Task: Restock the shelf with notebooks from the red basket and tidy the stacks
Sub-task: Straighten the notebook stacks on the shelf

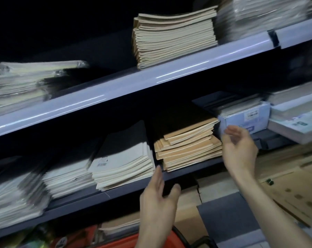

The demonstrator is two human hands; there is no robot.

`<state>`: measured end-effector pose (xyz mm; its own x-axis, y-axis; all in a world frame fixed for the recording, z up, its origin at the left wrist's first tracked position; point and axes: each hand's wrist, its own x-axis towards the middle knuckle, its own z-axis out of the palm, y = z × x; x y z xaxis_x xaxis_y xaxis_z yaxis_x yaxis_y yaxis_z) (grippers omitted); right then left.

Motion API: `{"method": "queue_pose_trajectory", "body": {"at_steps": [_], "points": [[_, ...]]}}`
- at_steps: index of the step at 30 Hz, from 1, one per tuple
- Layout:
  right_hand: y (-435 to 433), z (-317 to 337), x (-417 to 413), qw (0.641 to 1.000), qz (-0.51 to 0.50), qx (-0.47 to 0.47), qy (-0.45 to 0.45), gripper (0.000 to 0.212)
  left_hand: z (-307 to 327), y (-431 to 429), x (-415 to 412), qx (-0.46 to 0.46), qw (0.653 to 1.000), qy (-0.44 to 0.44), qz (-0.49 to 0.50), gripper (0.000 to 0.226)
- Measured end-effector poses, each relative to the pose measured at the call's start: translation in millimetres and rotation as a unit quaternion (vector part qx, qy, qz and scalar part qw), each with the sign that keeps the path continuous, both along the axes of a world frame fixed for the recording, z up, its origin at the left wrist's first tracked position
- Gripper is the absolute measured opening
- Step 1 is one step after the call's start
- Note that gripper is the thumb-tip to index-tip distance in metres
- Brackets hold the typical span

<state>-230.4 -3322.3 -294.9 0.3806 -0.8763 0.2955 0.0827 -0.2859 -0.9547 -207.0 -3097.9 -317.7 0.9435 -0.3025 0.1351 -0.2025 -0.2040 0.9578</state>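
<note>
**Operator:** Report hand state and stock position.

**Technician:** The left hand (158,199) is spread, fingers straight, and holds nothing. Its fingertips reach the front edge of the lower shelf (76,203), between the cream stack (126,161) and the brown stack (189,145). The right hand (239,145) has loosely curled fingers, holds nothing, and is just beside the brown stack's right side. The red basket (123,243) sits below the shelf, at the bottom of the view.

**Operator:** Failure risks?

**Technician:** The brown stack is staggered, with its upper notebooks skewed, and it sits at the shelf front. A push from one side only would probably slide the top notebooks into the cream stack or off the edge. Apply even pressure from both sides. The pale box (248,117) near the right hand could also be knocked.

**Operator:** What can't be verified?

**Technician:** Blur hides whether the right hand touches the stack. The rear of each stack is in darkness. The basket is cut off, so its remaining stock cannot be determined.
</note>
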Motion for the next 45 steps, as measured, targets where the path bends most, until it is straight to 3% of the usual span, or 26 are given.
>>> {"method": "queue_pose_trajectory", "body": {"at_steps": [2, 5, 11, 14, 15, 19, 22, 26, 28, 30, 32, 35, 39, 42, 45], "points": [[-7.6, 1.7, 5.8, 0.997, 0.042, 0.026, 0.051, 0.031, -0.1, -18.4, 19.2, -0.005, 1.0, 0.007, 0.004, 0.082], [-16.5, 0.9, 10.3, 0.99, 0.102, 0.02, 0.09, 0.047, -0.9, -40.2, 38.2, -0.012, 1.0, 0.0, 0.027, 0.078], [-29.5, 2.0, 40.3, 0.958, 0.258, 0.119, 0.03, 0.078, 5.6, -72.8, 50.6, -0.018, 0.995, -0.059, 0.08, 0.133], [-29.0, -4.5, 44.9, 0.963, 0.26, 0.051, 0.046, 0.027, 3.1, -79.3, 49.1, -0.004, 0.987, -0.1, 0.124, 0.098], [-28.5, -5.7, 43.4, 0.965, 0.258, 0.045, 0.033, 0.025, 2.2, -80.5, 45.7, -0.009, 0.985, -0.11, 0.134, 0.089], [-24.8, -10.4, 26.9, 0.972, 0.228, 0.045, -0.033, 0.024, -1.7, -78.9, 33.8, -0.041, 0.979, -0.121, 0.159, 0.09], [-23.5, -22.4, 16.4, 0.968, 0.246, 0.04, -0.037, 0.037, -1.0, -66.2, 35.2, -0.03, 0.983, -0.113, 0.14, 0.084], [-33.0, -17.2, 17.6, 0.953, 0.298, 0.044, -0.023, 0.05, 18.8, -62.4, 46.0, 0.048, 0.988, -0.119, 0.085, 0.119], [-31.9, -13.3, 21.2, 0.948, 0.315, 0.038, -0.016, 0.05, 20.4, -79.4, 54.0, 0.038, 0.987, -0.122, 0.095, 0.102], [-31.0, -15.1, 23.7, 0.953, 0.301, 0.027, -0.014, 0.052, 14.7, -95.6, 60.9, 0.015, 0.975, -0.15, 0.166, 0.077], [-32.1, -18.9, 23.5, 0.957, 0.287, 0.026, -0.021, 0.057, 5.4, -105.3, 65.4, -0.037, 0.948, -0.194, 0.25, 0.069], [-34.1, -26.7, 21.0, 0.957, 0.284, 0.034, -0.05, 0.076, -3.1, -111.9, 68.3, -0.108, 0.924, -0.208, 0.302, 0.059], [-35.4, -29.6, 13.2, 0.952, 0.298, 0.034, -0.062, 0.104, 4.0, -111.2, 62.0, -0.181, 0.919, -0.16, 0.312, 0.03], [-39.9, -25.1, 12.0, 0.95, 0.311, -0.008, -0.035, 0.102, 6.0, -107.1, 63.6, -0.154, 0.929, -0.162, 0.295, 0.034], [-34.2, -24.9, 12.7, 0.952, 0.302, -0.021, -0.037, 0.084, 9.4, -109.7, 66.5, -0.128, 0.934, -0.144, 0.301, 0.039]]}}
